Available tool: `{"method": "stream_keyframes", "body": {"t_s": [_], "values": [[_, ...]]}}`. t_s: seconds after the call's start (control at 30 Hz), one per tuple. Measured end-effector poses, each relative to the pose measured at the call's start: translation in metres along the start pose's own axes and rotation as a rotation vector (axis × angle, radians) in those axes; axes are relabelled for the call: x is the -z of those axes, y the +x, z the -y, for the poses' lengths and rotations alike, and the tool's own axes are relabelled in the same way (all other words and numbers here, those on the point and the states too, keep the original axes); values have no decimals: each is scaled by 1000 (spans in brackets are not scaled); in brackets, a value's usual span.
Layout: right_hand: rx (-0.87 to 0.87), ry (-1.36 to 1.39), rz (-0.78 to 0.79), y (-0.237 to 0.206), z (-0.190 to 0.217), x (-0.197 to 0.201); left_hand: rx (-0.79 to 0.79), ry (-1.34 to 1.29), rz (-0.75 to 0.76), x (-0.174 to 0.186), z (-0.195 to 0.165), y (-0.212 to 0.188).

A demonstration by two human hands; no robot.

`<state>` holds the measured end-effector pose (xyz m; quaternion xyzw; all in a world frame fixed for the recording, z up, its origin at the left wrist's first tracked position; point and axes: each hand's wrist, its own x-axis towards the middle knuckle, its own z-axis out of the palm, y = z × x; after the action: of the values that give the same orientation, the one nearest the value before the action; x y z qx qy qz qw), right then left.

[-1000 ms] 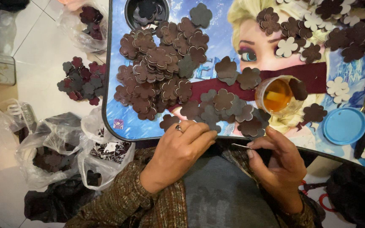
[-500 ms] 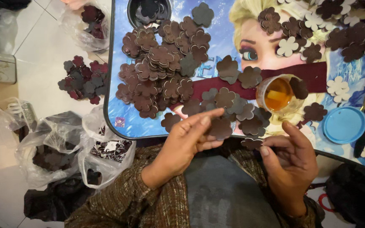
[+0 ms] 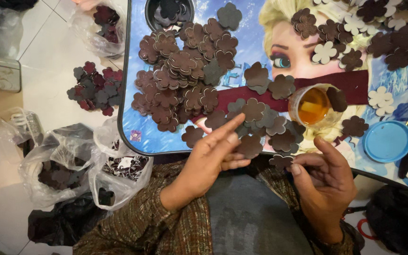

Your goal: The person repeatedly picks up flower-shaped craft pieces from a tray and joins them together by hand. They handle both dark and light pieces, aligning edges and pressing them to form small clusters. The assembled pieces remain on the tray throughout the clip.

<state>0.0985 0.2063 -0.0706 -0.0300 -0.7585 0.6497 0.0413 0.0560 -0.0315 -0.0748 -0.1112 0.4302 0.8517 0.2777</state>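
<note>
Since the earlier frames, the left hand (image 3: 213, 153) has opened from a loose curl at the near edge of the table into a reach: its forefinger now points forward over the edge, and the other fingers rest on a brown flower-shaped cutout (image 3: 250, 145) lying there. Nothing is pinched in it; the hand is spread and pressing rather than clenched. The right hand (image 3: 324, 182), which a second ago pinched something thin between thumb and finger, now holds a small brown flower piece (image 3: 281, 162) by its edge between thumb and fingertips, just off the near edge of the table.

Judging from this, one piece has been taken up and the left hand is steadying or picking out the next from the loose scatter.

Beyond the hands, a dense heap of brown flower cutouts (image 3: 182, 71) covers the far left part of the tray table (image 3: 131, 127). Toward the right stand a clear cup of amber liquid (image 3: 312, 105) and a blue round lid (image 3: 387, 140), with white flower cutouts (image 3: 381, 98) beside them. On the floor to the left sit plastic bags of more pieces (image 3: 119, 170).
</note>
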Motion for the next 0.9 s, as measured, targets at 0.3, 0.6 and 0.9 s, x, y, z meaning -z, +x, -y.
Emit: {"method": "stream_keyframes", "body": {"t_s": [0.3,0.6,0.9], "values": [[-14,-8,-18,0,-1,-2,-545,908,-181,-19,-16,-18],[13,-65,0,2,-2,-2,-859,1047,-210,-12,-14,-17],[3,-51,-20,2,-7,-4,-892,1191,-107,-8,-22,-19]]}}
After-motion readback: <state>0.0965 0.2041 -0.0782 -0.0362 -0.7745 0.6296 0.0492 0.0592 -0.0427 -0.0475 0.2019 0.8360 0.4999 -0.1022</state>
